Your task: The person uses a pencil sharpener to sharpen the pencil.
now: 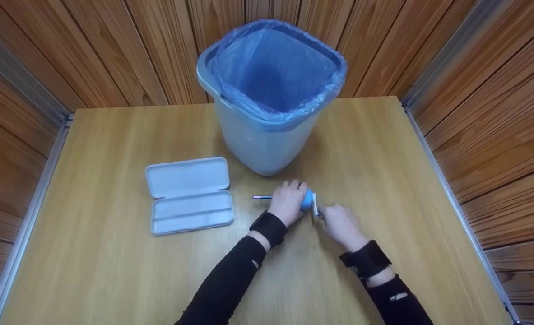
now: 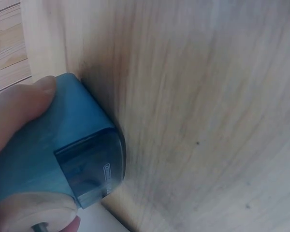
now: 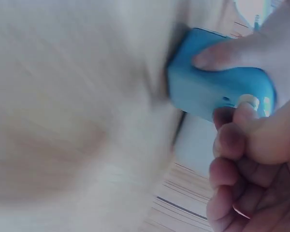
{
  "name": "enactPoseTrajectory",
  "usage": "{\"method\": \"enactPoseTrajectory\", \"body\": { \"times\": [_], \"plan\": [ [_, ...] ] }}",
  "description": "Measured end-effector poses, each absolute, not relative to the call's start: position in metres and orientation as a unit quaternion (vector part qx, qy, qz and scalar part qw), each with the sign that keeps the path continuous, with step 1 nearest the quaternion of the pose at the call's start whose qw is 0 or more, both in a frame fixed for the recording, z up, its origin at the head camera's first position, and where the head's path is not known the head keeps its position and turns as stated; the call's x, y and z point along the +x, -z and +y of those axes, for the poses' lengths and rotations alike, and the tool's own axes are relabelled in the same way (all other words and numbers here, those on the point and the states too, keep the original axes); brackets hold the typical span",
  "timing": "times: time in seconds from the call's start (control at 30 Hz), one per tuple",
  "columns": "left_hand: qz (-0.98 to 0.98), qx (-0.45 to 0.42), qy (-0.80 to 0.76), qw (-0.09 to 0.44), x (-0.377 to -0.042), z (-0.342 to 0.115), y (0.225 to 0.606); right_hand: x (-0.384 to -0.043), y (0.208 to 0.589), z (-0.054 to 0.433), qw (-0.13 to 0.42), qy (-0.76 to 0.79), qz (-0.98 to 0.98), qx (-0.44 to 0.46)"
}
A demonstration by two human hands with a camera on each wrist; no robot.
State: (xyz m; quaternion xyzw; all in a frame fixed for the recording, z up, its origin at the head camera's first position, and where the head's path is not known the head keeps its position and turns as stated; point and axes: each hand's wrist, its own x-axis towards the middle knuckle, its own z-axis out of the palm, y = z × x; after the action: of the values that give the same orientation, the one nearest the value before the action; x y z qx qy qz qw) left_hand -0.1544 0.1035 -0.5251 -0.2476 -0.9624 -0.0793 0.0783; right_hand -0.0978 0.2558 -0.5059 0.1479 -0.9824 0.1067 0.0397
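Observation:
A blue crank pencil sharpener (image 1: 308, 199) lies on the table in front of the bin. My left hand (image 1: 288, 201) holds it from above, with the thumb along its side in both wrist views. Its dark see-through shavings drawer (image 2: 92, 166) shows in the left wrist view. From the sharpener's left end sticks a thin pencil (image 1: 261, 197), partly hidden behind the left hand. At the other end, my right hand (image 1: 341, 223) pinches the handle of the crank (image 1: 315, 206). In the right wrist view its fingers curl beside the white crank hub (image 3: 249, 100) and cover the handle.
A light blue bin (image 1: 267, 149) lined with a blue bag (image 1: 276, 113) stands just behind the hands. To their left lies an opened pale pencil case (image 1: 192, 216), its lid folded back. Wooden panel walls (image 1: 497, 113) border the table (image 1: 113, 271) at the back and sides.

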Motion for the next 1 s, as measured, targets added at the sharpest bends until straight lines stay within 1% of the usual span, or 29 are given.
{"method": "enactPoseTrajectory", "body": {
  "times": [0.23, 0.3, 0.53, 0.73, 0.87, 1.0],
  "plan": [
    [-0.961, -0.255, 0.076, 0.072, -0.156, 0.102, 0.526, -0.106, 0.491, 0.26, 0.012, -0.16, -0.979, 0.126],
    [-0.961, -0.256, 0.075, 0.074, -0.157, 0.101, 0.527, -0.109, 0.489, 0.262, 0.017, -0.177, -0.976, 0.129],
    [-0.958, -0.267, 0.082, 0.069, -0.158, 0.1, 0.526, -0.123, 0.483, 0.265, 0.062, -0.193, -0.969, 0.138],
    [-0.958, -0.268, 0.077, 0.061, -0.159, 0.1, 0.524, -0.138, 0.477, 0.265, 0.061, -0.198, -0.968, 0.14],
    [-0.957, -0.271, 0.077, 0.065, -0.159, 0.099, 0.524, -0.147, 0.475, 0.263, 0.041, -0.204, -0.97, 0.127],
    [-0.957, -0.272, 0.08, 0.064, -0.158, 0.1, 0.524, -0.158, 0.477, 0.262, 0.004, -0.211, -0.972, 0.1]
  ]
}}
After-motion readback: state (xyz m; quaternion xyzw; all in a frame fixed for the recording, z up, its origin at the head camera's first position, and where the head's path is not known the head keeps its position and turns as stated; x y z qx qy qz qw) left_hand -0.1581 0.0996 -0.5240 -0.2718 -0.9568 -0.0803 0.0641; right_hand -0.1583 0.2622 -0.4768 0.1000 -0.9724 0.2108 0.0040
